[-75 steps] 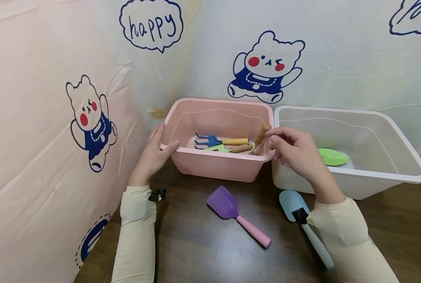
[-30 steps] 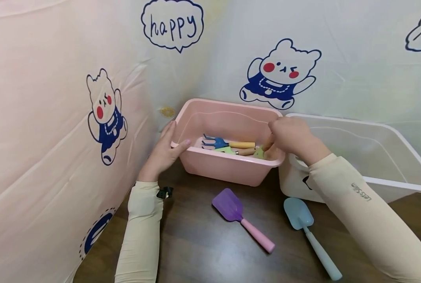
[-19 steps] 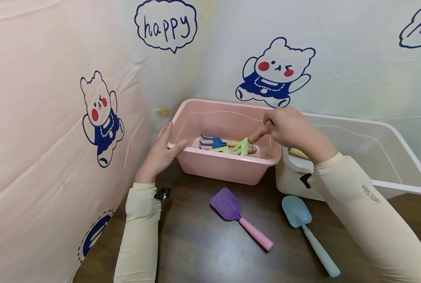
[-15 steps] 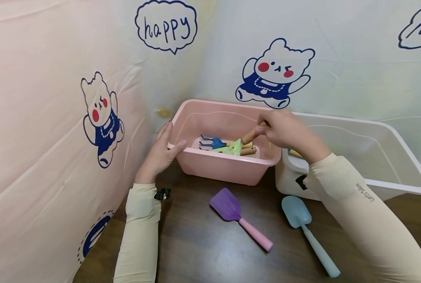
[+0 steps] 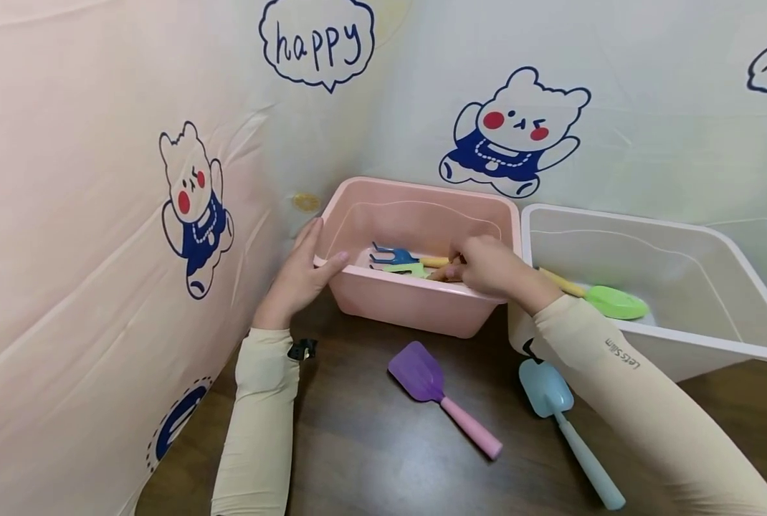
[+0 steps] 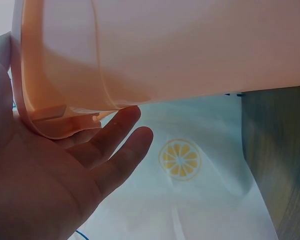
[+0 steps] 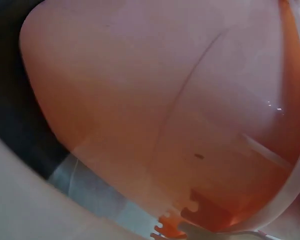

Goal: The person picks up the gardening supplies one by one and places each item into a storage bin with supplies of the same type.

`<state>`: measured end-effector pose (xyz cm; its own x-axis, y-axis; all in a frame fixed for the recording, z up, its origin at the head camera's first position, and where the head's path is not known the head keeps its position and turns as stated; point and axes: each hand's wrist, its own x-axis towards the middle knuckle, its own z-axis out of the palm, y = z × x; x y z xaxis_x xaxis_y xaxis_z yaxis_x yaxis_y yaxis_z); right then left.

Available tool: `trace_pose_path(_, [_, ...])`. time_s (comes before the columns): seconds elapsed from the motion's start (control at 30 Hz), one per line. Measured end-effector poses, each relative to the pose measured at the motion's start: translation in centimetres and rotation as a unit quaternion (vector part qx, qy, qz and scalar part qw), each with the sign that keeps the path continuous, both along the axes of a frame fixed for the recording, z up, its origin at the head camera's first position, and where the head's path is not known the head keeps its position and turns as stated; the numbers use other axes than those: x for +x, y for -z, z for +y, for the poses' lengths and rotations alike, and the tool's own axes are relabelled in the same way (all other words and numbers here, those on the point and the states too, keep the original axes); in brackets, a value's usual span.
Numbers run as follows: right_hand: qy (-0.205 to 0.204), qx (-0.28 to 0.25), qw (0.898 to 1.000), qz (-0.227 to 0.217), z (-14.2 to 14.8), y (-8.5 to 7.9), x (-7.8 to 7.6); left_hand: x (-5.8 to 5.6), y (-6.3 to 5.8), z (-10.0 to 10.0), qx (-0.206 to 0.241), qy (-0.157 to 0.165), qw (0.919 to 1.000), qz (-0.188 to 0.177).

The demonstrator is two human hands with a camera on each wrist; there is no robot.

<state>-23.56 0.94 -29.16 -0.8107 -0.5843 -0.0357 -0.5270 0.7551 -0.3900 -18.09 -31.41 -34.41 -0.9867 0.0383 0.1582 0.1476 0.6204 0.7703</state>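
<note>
My left hand (image 5: 295,281) grips the left front corner of the pink bin (image 5: 409,304), thumb over the rim; the left wrist view shows fingers against the bin's outer side. Inside the bin, my right hand (image 5: 487,266) is low near the front wall, fingers curled at the wooden handle (image 5: 438,274) of a light green hand tool. Most of that handle is hidden by the hand. A light green tool head (image 5: 408,269) shows to its left. Just behind lies a blue garden rake (image 5: 393,256) with a yellow handle (image 5: 434,262).
A white bin (image 5: 674,265) stands right beside the pink one, holding a green trowel (image 5: 618,302) with a yellow handle. On the dark table in front lie a purple shovel (image 5: 417,373) with a pink handle and a light blue trowel (image 5: 546,388). Printed cloth (image 5: 390,100) hangs behind.
My right hand has moved from the pink bin's right end leftward and down, lowering the wooden-handled green tool onto the other tools. The left hand keeps its grip on the rim.
</note>
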Motion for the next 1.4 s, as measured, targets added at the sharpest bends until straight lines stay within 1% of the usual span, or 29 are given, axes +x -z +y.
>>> trace_pose_path(0.17, [-0.002,0.010,0.999,-0.043,0.1,0.1,-0.2,0.0,-0.3,0.2,0.002,-0.002,0.9999,-0.010])
trace_pose_path(0.4, [-0.037,0.040,0.994,-0.090,-0.2,0.0,-0.8,0.1,-0.1,0.1,-0.006,-0.005,1.0000,-0.007])
trace_pose_path(0.5, [-0.040,0.054,0.992,-0.105,-0.3,0.0,-1.0,0.2,-0.1,0.1,-0.004,-0.003,0.9999,-0.009])
trace_pose_path(0.6, [-0.036,0.064,0.990,-0.121,-0.3,-0.1,-1.1,0.2,-0.1,0.2,-0.001,-0.002,1.0000,-0.003])
trace_pose_path(0.77, [-0.054,0.064,0.989,-0.120,-0.4,-0.1,-1.3,0.1,-0.2,0.2,-0.001,-0.005,1.0000,0.007])
trace_pose_path(0.93, [-0.076,0.054,0.988,-0.120,-0.7,0.3,-1.6,0.2,-0.2,0.2,-0.006,-0.006,1.0000,0.004])
trace_pose_path(1.17, [-0.072,0.028,0.987,-0.140,-1.4,0.9,-1.7,0.2,0.1,0.0,-0.003,-0.007,1.0000,0.001])
trace_pose_path(1.33, [-0.089,0.020,0.986,-0.137,-1.7,1.2,-1.7,0.1,0.0,0.0,-0.001,-0.001,1.0000,0.004])
trace_pose_path(1.4, [-0.090,0.014,0.986,-0.141,-1.7,1.4,-1.6,0.1,0.0,0.0,0.001,0.002,1.0000,0.001])
